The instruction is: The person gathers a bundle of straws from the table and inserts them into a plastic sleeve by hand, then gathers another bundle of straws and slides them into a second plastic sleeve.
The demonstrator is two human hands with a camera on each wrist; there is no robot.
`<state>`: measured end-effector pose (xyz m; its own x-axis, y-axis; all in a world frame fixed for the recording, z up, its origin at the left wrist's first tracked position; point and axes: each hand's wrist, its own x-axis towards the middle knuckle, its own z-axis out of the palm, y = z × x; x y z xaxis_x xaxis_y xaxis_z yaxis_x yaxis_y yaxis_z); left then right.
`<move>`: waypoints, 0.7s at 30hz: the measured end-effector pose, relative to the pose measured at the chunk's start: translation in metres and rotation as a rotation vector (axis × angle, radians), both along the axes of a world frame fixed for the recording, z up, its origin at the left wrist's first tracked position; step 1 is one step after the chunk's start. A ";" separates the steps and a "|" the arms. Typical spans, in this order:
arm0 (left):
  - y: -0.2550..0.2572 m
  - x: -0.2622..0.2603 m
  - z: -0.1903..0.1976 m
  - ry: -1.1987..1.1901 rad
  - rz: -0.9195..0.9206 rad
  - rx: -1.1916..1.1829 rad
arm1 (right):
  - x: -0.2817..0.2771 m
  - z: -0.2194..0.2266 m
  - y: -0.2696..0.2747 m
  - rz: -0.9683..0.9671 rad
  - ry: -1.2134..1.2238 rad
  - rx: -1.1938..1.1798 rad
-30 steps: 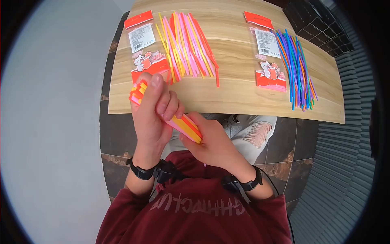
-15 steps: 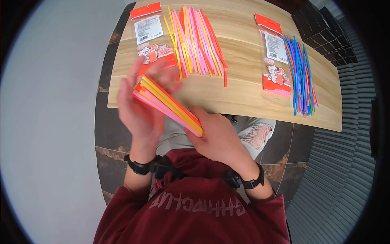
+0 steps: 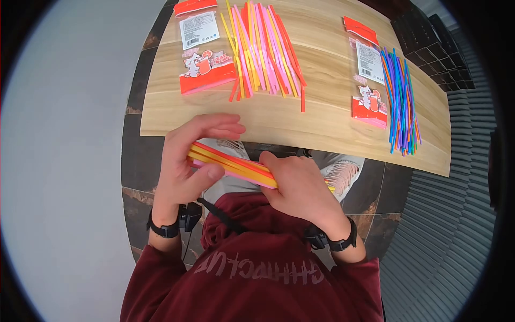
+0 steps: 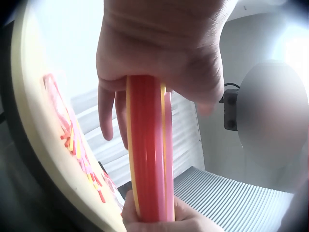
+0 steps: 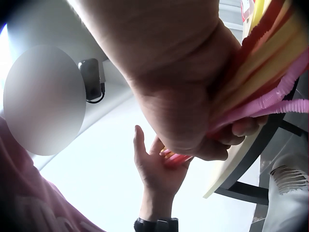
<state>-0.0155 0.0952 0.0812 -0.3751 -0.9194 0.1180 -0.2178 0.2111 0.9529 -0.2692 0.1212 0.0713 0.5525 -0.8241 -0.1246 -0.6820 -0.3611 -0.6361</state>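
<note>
A thick bundle of red, yellow and pink drinking straws (image 3: 232, 165) is held in front of the body, near the table's front edge. My right hand (image 3: 301, 185) grips it, fingers wrapped around. In the right wrist view, pink bendy sections (image 5: 273, 99) stick out past this hand. My left hand (image 3: 179, 161) has its palm at the bundle's other end, with fingers stretched out above and the thumb apart in front. From the left wrist, the straws (image 4: 147, 150) run from that palm down to the right hand (image 4: 181, 217).
On the wooden table (image 3: 322, 70), more red, yellow and pink straws (image 3: 265, 53) lie beside a clear bag with red ends (image 3: 206, 80). Further right, blue, purple and orange straws (image 3: 399, 102) lie by a similar bag (image 3: 370, 115). A black gridded box (image 3: 434, 48) stands at the back right.
The left hand was curled around the bundle's end, then loosened and now has its palm at the end, fingers straight. The bundle has turned closer to level. The right hand has kept its grip.
</note>
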 end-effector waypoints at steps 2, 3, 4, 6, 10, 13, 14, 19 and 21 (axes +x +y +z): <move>-0.001 0.001 -0.005 0.080 0.053 -0.004 | 0.002 -0.002 0.000 -0.038 0.019 0.002; -0.001 0.002 -0.009 0.159 0.102 -0.003 | 0.002 -0.002 0.000 -0.037 0.020 0.003; -0.004 0.002 -0.011 0.161 0.104 -0.003 | 0.002 -0.002 0.000 -0.063 -0.074 0.047; -0.012 0.004 -0.015 0.949 0.348 -0.113 | 0.004 -0.001 -0.003 -0.088 -0.172 0.085; 0.002 -0.021 -0.035 0.982 0.185 0.109 | 0.021 -0.001 -0.008 -0.159 -0.360 0.258; 0.015 -0.032 -0.050 1.054 0.102 0.403 | 0.039 -0.011 -0.010 -0.101 -0.379 0.284; 0.011 -0.029 -0.053 1.053 0.103 0.402 | 0.042 -0.013 -0.011 -0.091 -0.381 0.283; -0.004 -0.025 -0.040 1.255 -0.019 0.404 | 0.041 -0.011 -0.003 -0.143 -0.334 0.222; -0.004 -0.027 -0.042 1.229 -0.018 0.413 | 0.036 -0.012 -0.002 -0.140 -0.276 0.235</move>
